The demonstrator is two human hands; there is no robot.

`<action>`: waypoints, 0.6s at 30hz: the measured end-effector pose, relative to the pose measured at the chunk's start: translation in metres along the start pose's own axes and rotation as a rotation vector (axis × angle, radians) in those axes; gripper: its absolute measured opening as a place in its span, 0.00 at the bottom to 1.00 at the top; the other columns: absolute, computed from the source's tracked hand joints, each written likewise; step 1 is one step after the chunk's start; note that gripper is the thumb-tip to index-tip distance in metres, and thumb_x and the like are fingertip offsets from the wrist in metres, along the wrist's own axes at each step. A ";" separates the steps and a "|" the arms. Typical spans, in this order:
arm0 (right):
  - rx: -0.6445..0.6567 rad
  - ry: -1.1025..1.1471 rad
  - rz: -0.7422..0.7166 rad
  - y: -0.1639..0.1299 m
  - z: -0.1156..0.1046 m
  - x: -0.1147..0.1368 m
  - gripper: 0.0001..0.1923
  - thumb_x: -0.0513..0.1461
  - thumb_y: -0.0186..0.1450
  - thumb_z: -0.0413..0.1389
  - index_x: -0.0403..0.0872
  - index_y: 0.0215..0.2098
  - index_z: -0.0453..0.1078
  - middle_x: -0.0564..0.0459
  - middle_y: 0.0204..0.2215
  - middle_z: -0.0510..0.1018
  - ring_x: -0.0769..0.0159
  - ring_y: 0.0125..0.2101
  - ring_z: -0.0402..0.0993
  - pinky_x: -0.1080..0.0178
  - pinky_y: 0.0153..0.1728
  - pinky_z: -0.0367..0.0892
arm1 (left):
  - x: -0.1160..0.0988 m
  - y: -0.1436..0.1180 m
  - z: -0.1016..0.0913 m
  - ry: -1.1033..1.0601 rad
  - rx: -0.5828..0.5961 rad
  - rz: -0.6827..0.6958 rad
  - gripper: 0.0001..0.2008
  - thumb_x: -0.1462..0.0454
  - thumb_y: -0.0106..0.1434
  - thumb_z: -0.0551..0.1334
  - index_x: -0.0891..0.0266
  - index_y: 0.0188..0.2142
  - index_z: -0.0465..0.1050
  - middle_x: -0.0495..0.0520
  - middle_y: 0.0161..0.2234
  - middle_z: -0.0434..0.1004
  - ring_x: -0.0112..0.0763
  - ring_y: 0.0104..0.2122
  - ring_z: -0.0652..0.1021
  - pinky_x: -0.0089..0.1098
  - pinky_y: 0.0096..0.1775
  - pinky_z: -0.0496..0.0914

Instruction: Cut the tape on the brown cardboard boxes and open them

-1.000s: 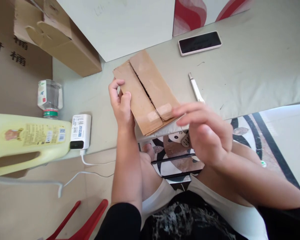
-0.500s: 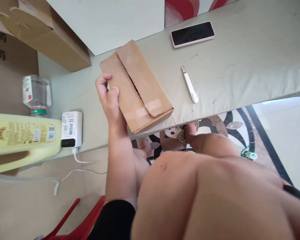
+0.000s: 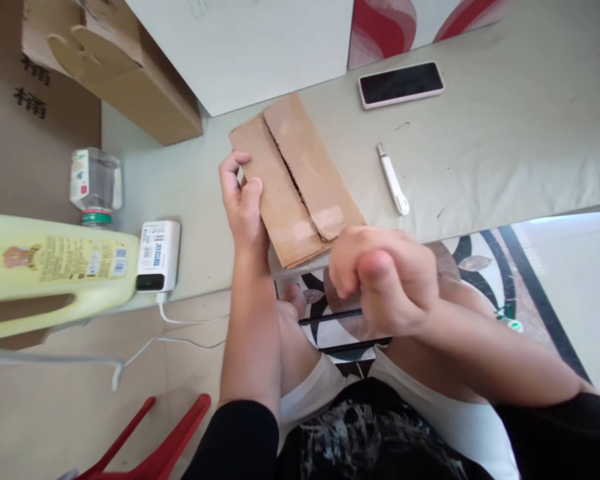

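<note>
Both my hands are at the flat cardboard box (image 3: 295,180) lying at the table's (image 3: 505,147) near edge. My left hand (image 3: 243,207) clasps its left side, thumb on top. My right hand (image 3: 380,277) hovers curled into a fist, empty, just nearer than the box's taped end. Right of it lies a white utility knife (image 3: 393,179); beyond, a phone (image 3: 401,84).

left hand (image 3: 243,207) gripping, right hand (image 3: 380,277) fisted
</note>
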State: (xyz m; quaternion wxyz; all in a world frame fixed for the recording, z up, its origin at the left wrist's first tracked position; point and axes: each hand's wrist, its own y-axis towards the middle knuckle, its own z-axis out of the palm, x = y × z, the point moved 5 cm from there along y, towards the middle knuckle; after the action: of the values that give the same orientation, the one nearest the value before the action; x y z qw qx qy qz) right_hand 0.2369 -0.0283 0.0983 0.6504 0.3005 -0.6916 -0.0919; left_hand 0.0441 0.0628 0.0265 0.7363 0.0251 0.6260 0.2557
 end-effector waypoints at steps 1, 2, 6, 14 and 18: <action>-0.037 0.023 0.002 0.000 0.001 -0.006 0.23 0.47 0.77 0.43 0.48 0.28 0.67 0.58 0.19 0.71 0.75 0.21 0.69 0.69 0.26 0.69 | 0.000 0.000 -0.001 0.019 0.006 0.005 0.18 0.52 0.56 0.69 0.56 0.41 0.70 0.52 0.39 0.72 0.34 0.38 0.73 0.36 0.43 0.72; -0.067 0.043 0.015 -0.001 0.000 -0.013 0.21 0.44 0.77 0.44 0.47 0.29 0.67 0.59 0.18 0.70 0.77 0.19 0.68 0.71 0.24 0.68 | 0.000 0.000 -0.001 0.041 0.009 0.011 0.19 0.50 0.56 0.69 0.55 0.41 0.70 0.52 0.39 0.72 0.36 0.40 0.73 0.37 0.44 0.72; -0.076 0.114 0.105 -0.011 -0.003 -0.030 0.12 0.39 0.76 0.48 0.46 0.37 0.70 0.61 0.20 0.71 0.81 0.18 0.70 0.77 0.21 0.66 | -0.004 -0.002 0.000 0.091 0.010 0.021 0.20 0.46 0.58 0.66 0.54 0.42 0.68 0.53 0.40 0.72 0.40 0.46 0.76 0.40 0.47 0.73; -0.067 0.465 0.331 -0.015 0.000 -0.037 0.08 0.38 0.74 0.53 0.47 0.40 0.74 0.58 0.26 0.83 0.77 0.25 0.82 0.78 0.25 0.74 | -0.007 -0.003 0.006 0.122 0.012 0.014 0.17 0.48 0.62 0.63 0.54 0.42 0.67 0.53 0.40 0.73 0.40 0.46 0.77 0.41 0.48 0.74; -0.037 0.647 0.455 -0.018 -0.002 -0.041 0.07 0.40 0.72 0.56 0.47 0.41 0.76 0.58 0.28 0.85 0.76 0.25 0.83 0.78 0.25 0.76 | -0.006 -0.003 0.005 0.106 0.005 0.014 0.16 0.49 0.62 0.63 0.53 0.42 0.68 0.52 0.38 0.73 0.38 0.45 0.77 0.40 0.49 0.74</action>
State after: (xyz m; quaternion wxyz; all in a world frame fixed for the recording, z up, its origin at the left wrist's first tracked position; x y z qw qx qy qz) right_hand 0.2429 -0.0205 0.0542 0.8437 0.1413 -0.4981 0.1416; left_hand 0.0497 0.0596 0.0319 0.7001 0.0179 0.6647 0.2602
